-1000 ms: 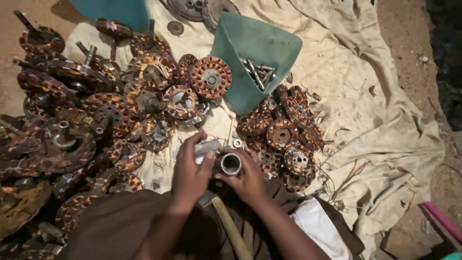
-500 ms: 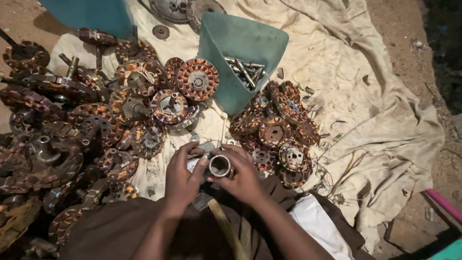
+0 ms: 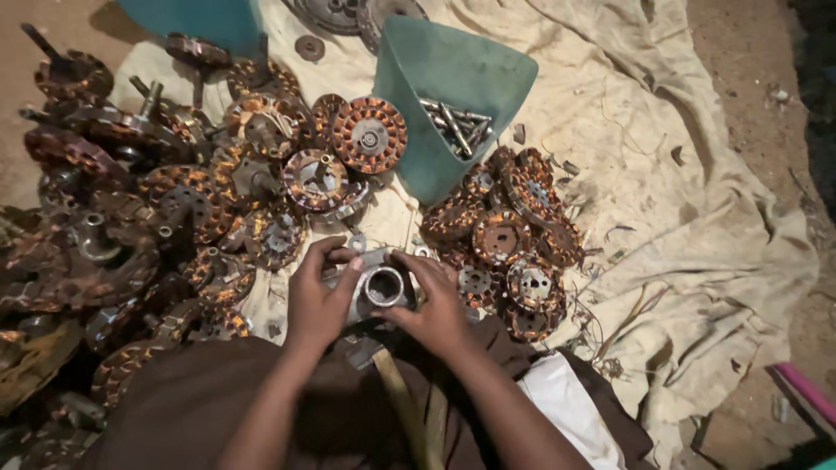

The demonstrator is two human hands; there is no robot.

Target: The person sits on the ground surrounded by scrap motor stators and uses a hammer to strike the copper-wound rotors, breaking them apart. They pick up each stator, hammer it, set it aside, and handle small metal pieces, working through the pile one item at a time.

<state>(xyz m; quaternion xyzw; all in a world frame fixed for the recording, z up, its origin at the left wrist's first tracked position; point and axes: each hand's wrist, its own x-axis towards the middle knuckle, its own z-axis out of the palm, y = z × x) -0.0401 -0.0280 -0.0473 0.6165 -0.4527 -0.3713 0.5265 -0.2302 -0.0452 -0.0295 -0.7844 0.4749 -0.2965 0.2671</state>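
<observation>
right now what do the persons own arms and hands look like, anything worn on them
Both forearms are bare, with no sleeves showing down to the wrists. The left hand and the right hand wear no gloves, and no rings, watch or bracelet can be made out. The fingers look smudged with dark grime, though the dim light makes that hard to confirm.

Bare forearms, dark brown clothing

Both forearms are uncovered from elbow to wrist, with no sleeve, watch, bracelet or glove on them. The left hand (image 3: 320, 300) and the right hand (image 3: 438, 306) are bare too, with no rings showing on the fingers and the nails cut short. Below the arms the person wears dark brown cloth, plain and unpatterned, which lies in soft folds over the lap and knees.
</observation>
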